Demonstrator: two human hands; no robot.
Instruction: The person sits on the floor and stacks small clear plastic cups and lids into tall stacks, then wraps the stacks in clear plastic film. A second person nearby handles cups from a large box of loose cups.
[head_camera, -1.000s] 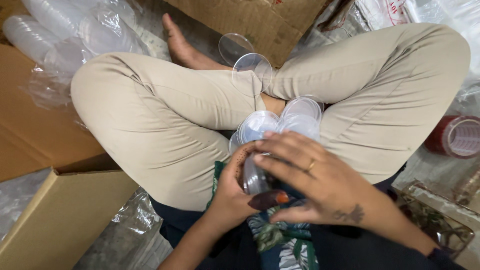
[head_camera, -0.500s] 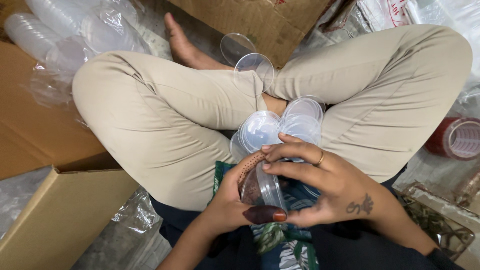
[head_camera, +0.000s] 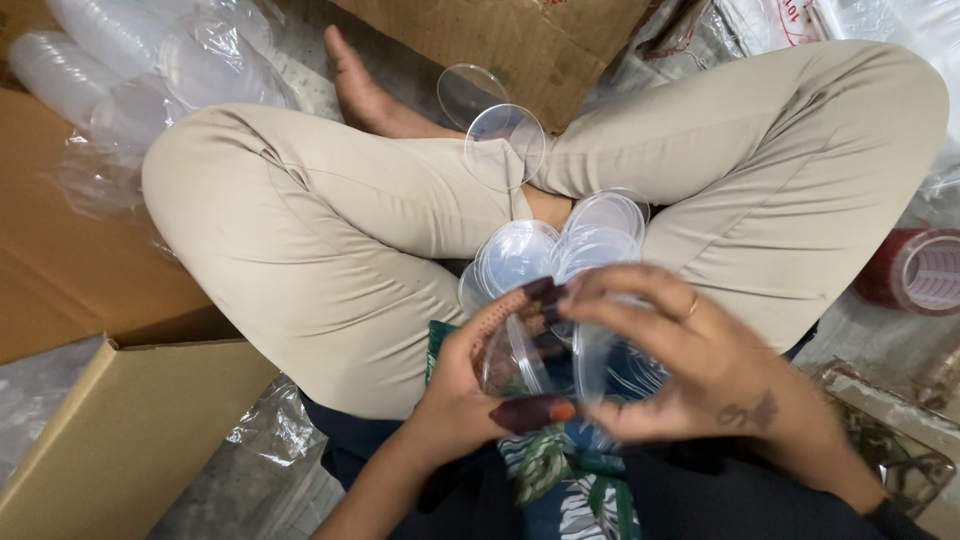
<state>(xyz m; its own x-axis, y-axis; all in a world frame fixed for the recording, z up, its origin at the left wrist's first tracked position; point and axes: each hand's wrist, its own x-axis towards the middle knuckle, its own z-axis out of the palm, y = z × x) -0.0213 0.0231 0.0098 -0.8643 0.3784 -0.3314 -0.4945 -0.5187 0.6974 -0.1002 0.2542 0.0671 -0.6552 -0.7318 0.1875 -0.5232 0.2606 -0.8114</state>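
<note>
Both hands (head_camera: 600, 370) have spread, gripping clear lids (head_camera: 560, 350) between crossed legs (head_camera: 330, 230).

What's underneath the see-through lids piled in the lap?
The clear lids rest where the crossed beige trouser legs meet, above an ankle. The left hand and right hand cover the nearer lids, so what lies under those is hidden.

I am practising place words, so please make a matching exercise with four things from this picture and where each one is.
Things:
1. left hand
2. tape roll
3. cardboard box
4. bag of cups

Places:
a. top left corner
b. right edge, on the floor
c. on clear lids in the lap
d. lower left, beside the knee

Pairs: 1-c, 2-b, 3-d, 4-a
</note>
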